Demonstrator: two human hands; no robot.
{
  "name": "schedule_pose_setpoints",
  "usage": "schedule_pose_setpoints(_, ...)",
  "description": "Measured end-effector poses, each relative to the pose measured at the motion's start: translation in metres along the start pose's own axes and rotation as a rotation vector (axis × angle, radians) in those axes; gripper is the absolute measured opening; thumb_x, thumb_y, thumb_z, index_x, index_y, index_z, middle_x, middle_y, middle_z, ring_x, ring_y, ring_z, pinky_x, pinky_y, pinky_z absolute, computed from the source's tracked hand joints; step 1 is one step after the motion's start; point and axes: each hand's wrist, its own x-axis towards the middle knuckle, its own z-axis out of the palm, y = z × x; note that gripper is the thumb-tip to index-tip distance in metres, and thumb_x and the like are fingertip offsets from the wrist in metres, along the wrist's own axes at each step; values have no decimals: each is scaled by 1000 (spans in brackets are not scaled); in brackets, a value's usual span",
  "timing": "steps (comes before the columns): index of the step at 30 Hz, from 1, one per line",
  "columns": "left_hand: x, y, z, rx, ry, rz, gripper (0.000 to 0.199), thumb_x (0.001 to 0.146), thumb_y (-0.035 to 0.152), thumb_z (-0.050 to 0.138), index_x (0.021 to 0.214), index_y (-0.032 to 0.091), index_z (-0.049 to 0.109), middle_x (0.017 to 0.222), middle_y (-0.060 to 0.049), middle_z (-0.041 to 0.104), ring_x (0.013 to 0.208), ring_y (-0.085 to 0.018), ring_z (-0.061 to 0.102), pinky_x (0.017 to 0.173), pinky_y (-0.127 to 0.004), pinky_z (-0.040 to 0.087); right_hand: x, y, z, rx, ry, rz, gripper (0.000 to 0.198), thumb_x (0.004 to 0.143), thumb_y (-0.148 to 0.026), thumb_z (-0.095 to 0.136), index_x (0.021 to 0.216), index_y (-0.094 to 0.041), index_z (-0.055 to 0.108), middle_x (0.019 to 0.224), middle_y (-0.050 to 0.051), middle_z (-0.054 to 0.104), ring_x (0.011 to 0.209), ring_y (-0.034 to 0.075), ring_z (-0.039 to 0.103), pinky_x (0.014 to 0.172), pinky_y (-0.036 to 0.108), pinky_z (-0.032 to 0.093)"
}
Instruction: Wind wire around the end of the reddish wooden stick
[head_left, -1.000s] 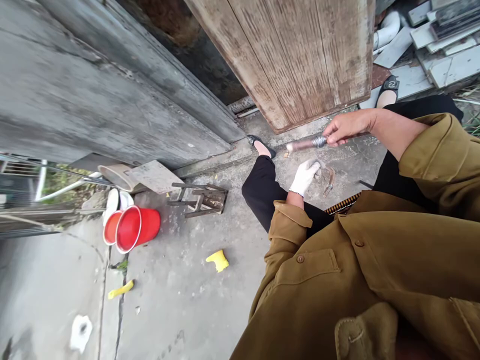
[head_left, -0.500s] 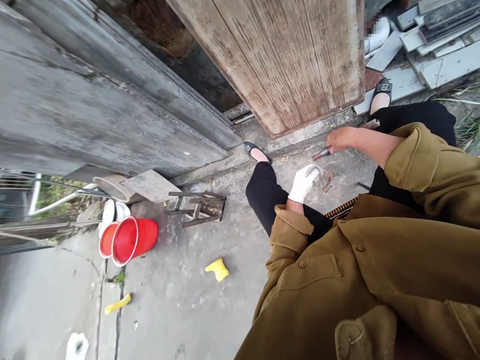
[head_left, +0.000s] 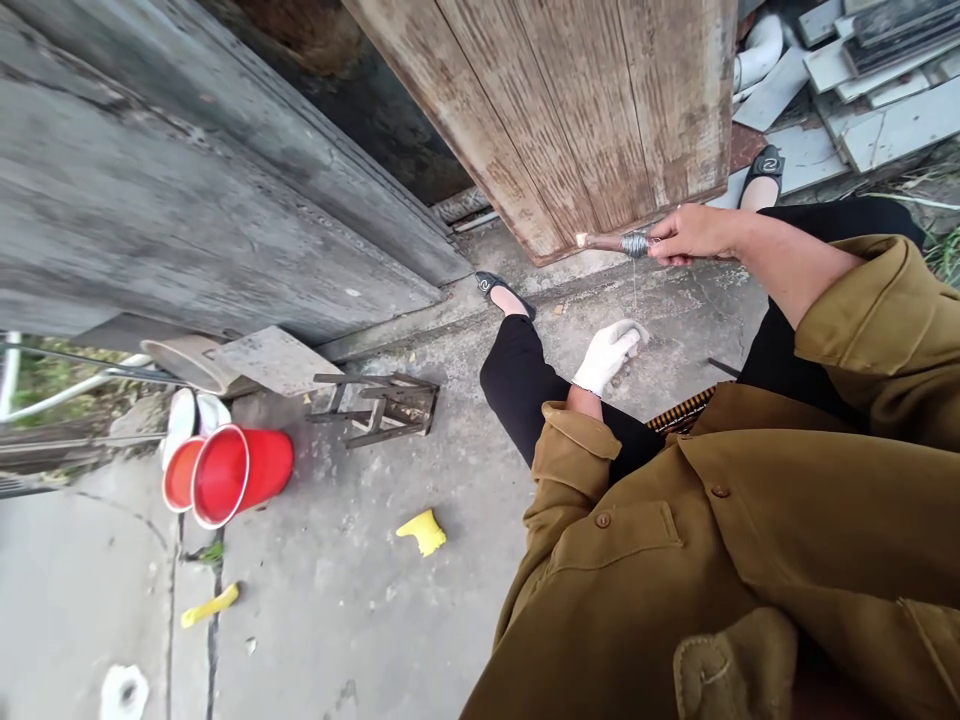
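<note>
My right hand (head_left: 694,235) is bare and closed around a brown wooden stick (head_left: 604,242). Grey wire (head_left: 635,245) is wound about the stick just beyond my fingers. From this winding a thin strand (head_left: 635,285) drops toward my left hand (head_left: 609,355), which wears a white glove. Its fingers are pinched together at the strand's lower end; the exact grip is hidden by the glove. Both hands are above the concrete floor, between my knees.
A weathered wooden door panel (head_left: 555,120) stands just ahead of my feet. To the left are a small wooden stool (head_left: 394,405), red buckets (head_left: 266,468) and yellow pieces (head_left: 424,533) on the concrete. White boards (head_left: 900,130) lie piled at the upper right.
My right hand has risen and turned, bringing the wire-wound stick up and nearly level. A strand now shows between the stick and my gloved left hand, which has barely moved.
</note>
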Motion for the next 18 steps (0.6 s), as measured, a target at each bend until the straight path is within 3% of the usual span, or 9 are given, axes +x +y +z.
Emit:
schedule_pose_setpoints(3,-1,-1,1,30,-60,75,22,87,36,64,86,15,71,69,-1,56,61,-12,47,59,-25,40,12,8,6,-218,-28,47,26,95,-41,67,90,-17,76,79,7,69,82,21,67,72,29,46)
schedule_pose_setpoints(8,-4,3,1,112,-60,128,20,87,32,60,85,14,71,69,-1,57,61,-11,48,60,-25,40,18,8,19,-515,-37,67,18,92,-32,71,97,-16,78,97,12,74,103,30,69,83,35,47)
schedule_pose_setpoints(10,-5,6,1,156,-55,124,18,87,27,59,84,15,71,71,-1,59,62,-12,49,61,-25,41,15,7,28,-520,-165,145,10,86,-23,77,84,-14,77,91,12,73,102,30,69,85,36,48)
schedule_pose_setpoints(12,-6,8,1,173,-22,122,15,87,24,59,83,15,71,73,-2,62,64,-13,51,64,-25,44,10,5,39,-483,-371,246,11,78,-14,82,71,-12,73,78,8,71,91,26,70,83,35,50)
schedule_pose_setpoints(14,-4,7,0,154,36,119,13,87,22,60,83,16,70,77,-3,65,67,-14,52,66,-26,46,4,1,47,-387,-596,319,13,75,-11,84,71,-10,73,71,3,68,77,18,68,78,31,50)
schedule_pose_setpoints(16,1,4,-1,116,110,95,12,88,25,63,82,16,68,79,-4,66,70,-15,55,70,-27,47,-2,-4,46,-231,-781,282,12,80,-16,84,80,-9,75,70,0,67,68,11,63,73,24,47)
schedule_pose_setpoints(18,5,0,-2,72,169,48,15,90,29,67,83,16,67,78,-5,66,75,-17,57,74,-29,48,-6,-8,36,-59,-856,132,12,90,-22,78,91,-10,76,73,0,67,65,6,58,71,20,44)
